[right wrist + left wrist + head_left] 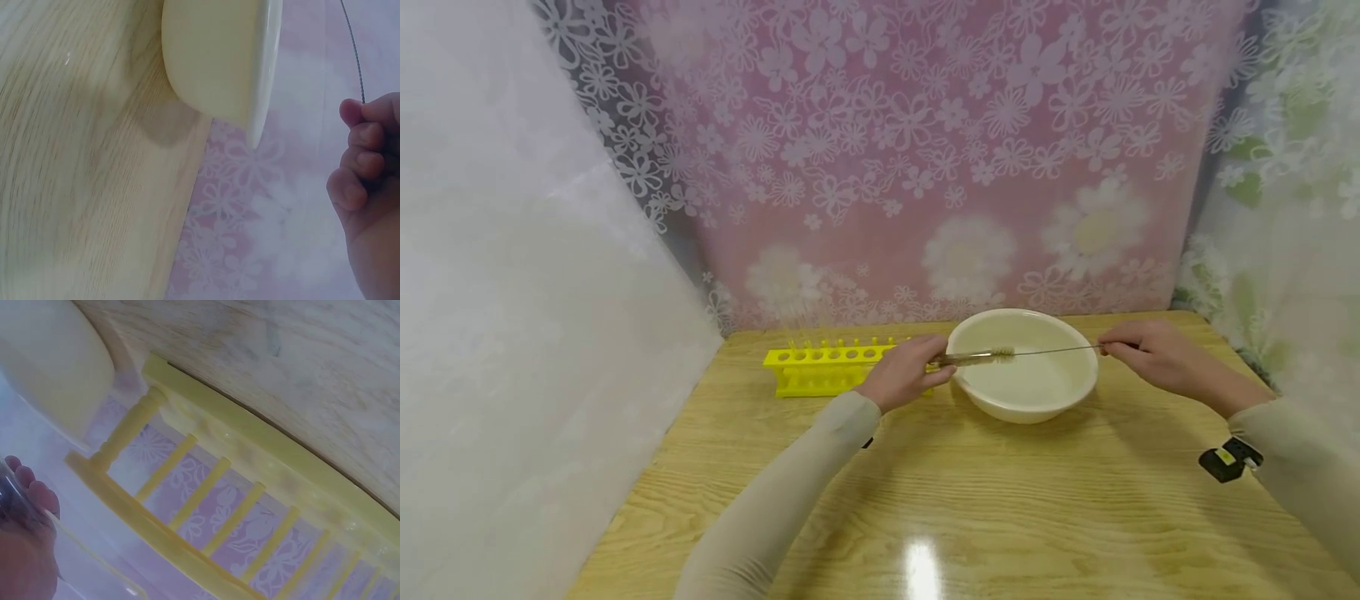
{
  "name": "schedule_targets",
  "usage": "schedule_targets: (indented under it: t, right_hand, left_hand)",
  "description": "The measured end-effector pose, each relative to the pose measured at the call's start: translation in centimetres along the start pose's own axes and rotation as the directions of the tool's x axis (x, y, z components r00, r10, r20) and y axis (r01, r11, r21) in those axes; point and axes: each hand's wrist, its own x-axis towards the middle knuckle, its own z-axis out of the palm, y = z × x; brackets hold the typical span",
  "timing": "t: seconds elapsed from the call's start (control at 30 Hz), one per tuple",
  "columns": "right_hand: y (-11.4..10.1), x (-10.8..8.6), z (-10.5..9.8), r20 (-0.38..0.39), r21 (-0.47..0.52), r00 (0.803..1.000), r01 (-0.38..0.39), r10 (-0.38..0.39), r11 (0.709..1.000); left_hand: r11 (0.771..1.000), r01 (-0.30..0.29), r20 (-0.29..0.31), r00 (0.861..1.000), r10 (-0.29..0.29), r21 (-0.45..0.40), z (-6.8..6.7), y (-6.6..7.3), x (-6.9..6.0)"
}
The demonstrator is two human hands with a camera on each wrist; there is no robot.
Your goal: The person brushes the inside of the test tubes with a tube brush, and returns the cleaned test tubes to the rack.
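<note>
Over the left part of a cream basin point(1026, 408), my left hand point(908, 371) grips a clear glass test tube point(973, 359), its mouth pointing right. The rounded tube end point(134, 590) shows beyond the palm in the left wrist view. A test tube brush point(1002, 354) has its bristles at the tube's mouth, partly inside. My right hand point(1150, 354), at the basin's right rim, pinches the end of the brush's thin twisted-wire handle point(357, 59) between thumb and forefinger. The other right fingers are curled in.
A yellow test tube rack point(820, 387) stands left of the basin, partly behind my left hand. Faint clear tubes point(801, 329) stick up from its left holes. The wooden table point(970, 500) meets a pink flowered curtain point(880, 167) behind; a white sheet point(535, 292) hangs at left.
</note>
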Motion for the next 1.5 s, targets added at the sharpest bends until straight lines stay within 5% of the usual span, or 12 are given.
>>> schedule_targets:
  t: [0.23, 0.67, 1.0, 1.33, 1.5]
  right_hand:
    - [0.4, -0.5, -0.8, 0.001, -0.025, 1.000, -0.010, 0.011, 1.000]
    - [1.9, -0.9, -1.7, -0.078, -0.042, 0.997, 0.022, -0.026, 0.999]
    - [0.7, -0.5, -1.8, -0.083, -0.102, 0.995, 0.054, -0.063, 0.993]
    - [-0.6, 0.1, -1.3, 0.013, -0.068, 1.000, -0.012, 0.013, 0.998]
    - [-1.5, 0.8, 0.0, 0.042, -0.009, 0.999, 0.006, -0.006, 1.000]
  left_hand:
    - [0.999, -0.005, -0.004, 1.000, 0.005, 0.050, -0.1, 0.3, 0.2]
    - [1.000, 0.012, 0.006, 1.000, -0.012, 0.020, -0.2, -0.1, 0.3]
    - [0.997, -0.051, -0.036, 0.998, 0.054, 0.063, -0.9, 0.0, 0.3]
    - [0.995, -0.038, -0.059, 0.997, 0.043, 0.092, -0.5, 0.0, -0.2]
    - [0.978, 0.015, -0.120, 0.993, 0.010, 0.208, -0.2, 0.4, -0.3]
